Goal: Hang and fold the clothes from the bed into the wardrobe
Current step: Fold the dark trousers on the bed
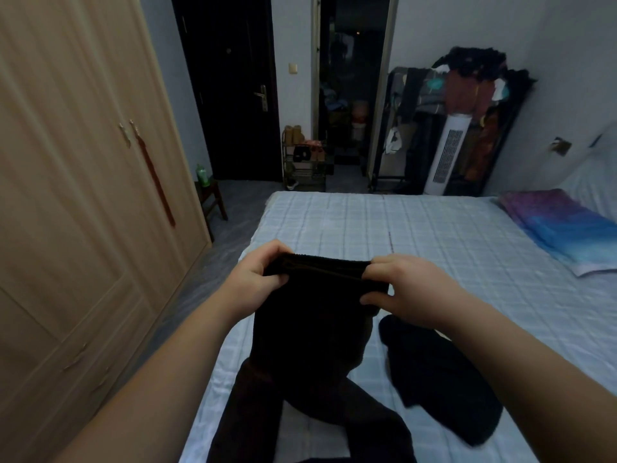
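A dark pair of trousers hangs from my hands above the bed, its legs trailing onto the sheet near the bottom edge. My left hand pinches the left end of the waistband. My right hand pinches the right end, holding the band stretched level. A second black garment lies crumpled on the bed under my right forearm. The light wooden wardrobe stands on the left with its doors closed.
A folded purple and blue blanket lies at the bed's right side. Beyond the bed stand a white tower fan, a loaded clothes rack, a shoe rack and a dark door. A small stool stands by the wardrobe.
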### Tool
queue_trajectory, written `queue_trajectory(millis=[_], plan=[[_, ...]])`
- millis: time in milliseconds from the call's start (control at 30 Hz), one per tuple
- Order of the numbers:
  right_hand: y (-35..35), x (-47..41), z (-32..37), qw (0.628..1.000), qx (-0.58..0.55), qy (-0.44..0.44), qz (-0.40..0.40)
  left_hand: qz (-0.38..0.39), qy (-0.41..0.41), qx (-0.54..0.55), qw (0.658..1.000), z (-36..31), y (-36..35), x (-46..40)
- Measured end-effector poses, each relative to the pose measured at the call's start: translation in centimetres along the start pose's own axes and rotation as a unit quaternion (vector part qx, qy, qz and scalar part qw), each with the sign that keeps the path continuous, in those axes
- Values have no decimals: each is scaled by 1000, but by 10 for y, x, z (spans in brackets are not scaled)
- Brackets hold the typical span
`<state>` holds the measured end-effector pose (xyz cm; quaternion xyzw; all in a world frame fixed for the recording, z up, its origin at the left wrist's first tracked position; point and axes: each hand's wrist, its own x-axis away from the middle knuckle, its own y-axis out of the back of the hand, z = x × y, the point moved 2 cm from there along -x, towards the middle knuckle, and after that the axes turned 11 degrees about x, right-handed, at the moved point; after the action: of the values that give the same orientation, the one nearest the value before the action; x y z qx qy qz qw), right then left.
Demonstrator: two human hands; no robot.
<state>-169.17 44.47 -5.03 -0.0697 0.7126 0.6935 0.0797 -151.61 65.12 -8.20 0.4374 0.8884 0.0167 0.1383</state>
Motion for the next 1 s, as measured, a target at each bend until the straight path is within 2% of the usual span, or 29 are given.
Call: queue_trajectory(millis=[100,167,233,300,333,400,567,667,733,867,900,1000], plan=[[-10,-2,0,996,-58,-6,-65,-15,-10,2,1000,-2,2,0],[-24,-1,1,983,-139,-36,-110,-12,-19,9,1000,-5,1,1],[-33,1,3,937,-307,-107,-127,-7,-20,13,1000,-7,-2,1],[-44,0,4,863,-473,-159,-76,-6,-16,17,1000,-7,-4,2],[-48,-1,3,842,-512,-164,-41,-2,-15,24,1000,-6,-6,2],[-55,-4,3,836,-527,-154,1,4,-13,39,999,-5,-8,4],[-45,-8,9,840,-516,-169,14,-11,-17,64,998,-5,-2,6],[-39,-12,10,839,-508,-190,-36,-43,-20,50,998,-10,4,6],[-36,-14,8,820,-523,-214,-87,-50,-15,18,998,-13,3,5],[-34,-13,-1,799,-528,-244,-154,-10,58,-64,996,-12,-23,5],[-34,-12,-3,798,-529,-243,-159,-23,65,-82,994,-10,-32,3],[-36,-10,-14,811,-522,-225,-140,-126,44,-102,986,-7,-39,-5]])
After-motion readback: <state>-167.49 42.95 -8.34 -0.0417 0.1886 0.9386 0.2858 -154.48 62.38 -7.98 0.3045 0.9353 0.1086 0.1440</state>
